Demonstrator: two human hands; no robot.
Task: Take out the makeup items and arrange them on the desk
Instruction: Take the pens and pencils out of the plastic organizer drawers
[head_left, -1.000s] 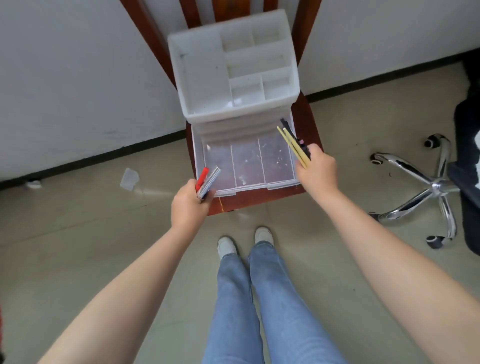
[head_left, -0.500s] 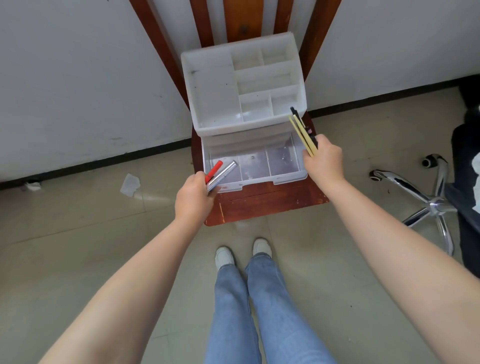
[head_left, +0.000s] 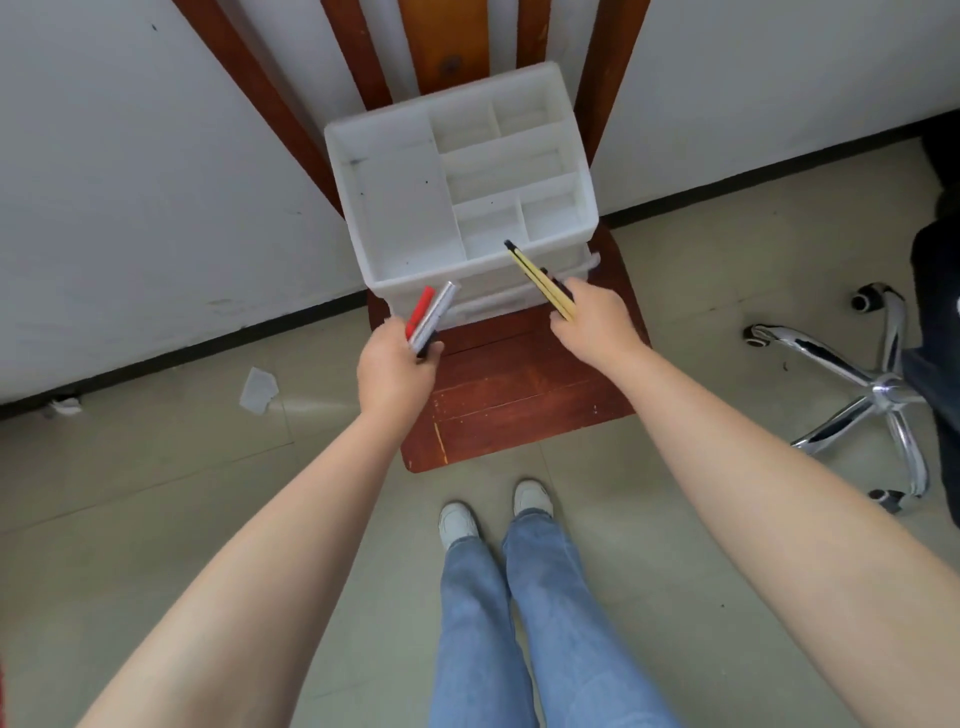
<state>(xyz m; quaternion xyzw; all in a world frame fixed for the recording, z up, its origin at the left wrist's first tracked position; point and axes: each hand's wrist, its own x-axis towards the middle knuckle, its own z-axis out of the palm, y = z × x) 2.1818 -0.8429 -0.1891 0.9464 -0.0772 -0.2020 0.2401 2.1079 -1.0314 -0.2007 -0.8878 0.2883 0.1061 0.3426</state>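
Note:
A white plastic organiser (head_left: 400, 208) with several open top compartments stands on a red-brown wooden chair seat (head_left: 519, 405). Its clear drawer (head_left: 498, 301) is pushed in at the front. My left hand (head_left: 395, 369) grips a red stick (head_left: 420, 310) and a silver tube (head_left: 435, 316) just in front of the drawer's left end. My right hand (head_left: 597, 325) grips thin yellow pencils (head_left: 540, 280) with dark tips, pointing up over the organiser's front right corner.
The chair's slatted back (head_left: 447, 47) leans at a white wall. A chrome swivel-chair base (head_left: 872, 384) stands on the tiled floor to the right. A paper scrap (head_left: 258, 389) lies on the floor at left. My legs and white shoes (head_left: 457, 522) are below.
The clear drawer, open a second ago, has been slid into the organiser. Both hands moved toward the organiser's front while keeping hold of their items.

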